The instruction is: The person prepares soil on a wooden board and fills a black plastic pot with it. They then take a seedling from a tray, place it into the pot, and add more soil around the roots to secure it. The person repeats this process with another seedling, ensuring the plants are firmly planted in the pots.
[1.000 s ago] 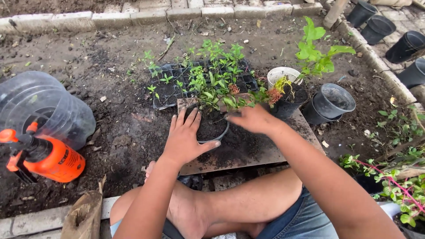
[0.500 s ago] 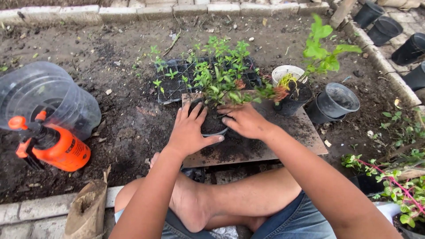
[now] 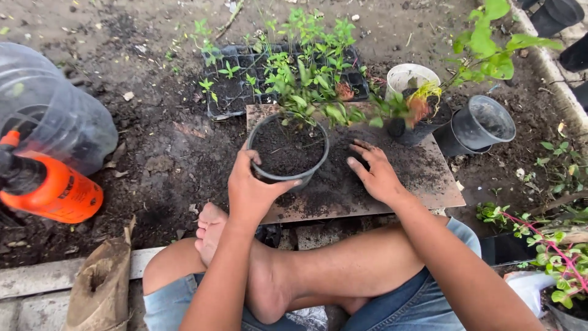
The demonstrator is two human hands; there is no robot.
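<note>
- Our left hand (image 3: 252, 191) grips the near rim of the round black soil-filled plastic pot (image 3: 288, 150), fingers closed on it.
- Our right hand (image 3: 376, 175) rests open-fingered on the flat brown soil-strewn board (image 3: 429, 184), just right of the pot.

Soil-filled black pot (image 3: 288, 150) — upright, leafy

The left hand (image 3: 250, 191) grips the near rim of a black pot (image 3: 288, 150) full of dark soil, a leafy green plant (image 3: 309, 98) rising from its far side. The right hand (image 3: 375, 173) lies flat, fingers spread, on the soil-strewn board (image 3: 429, 184) just beside the pot (both sit on that board). A seedling tray (image 3: 229, 92) lies behind.
</note>
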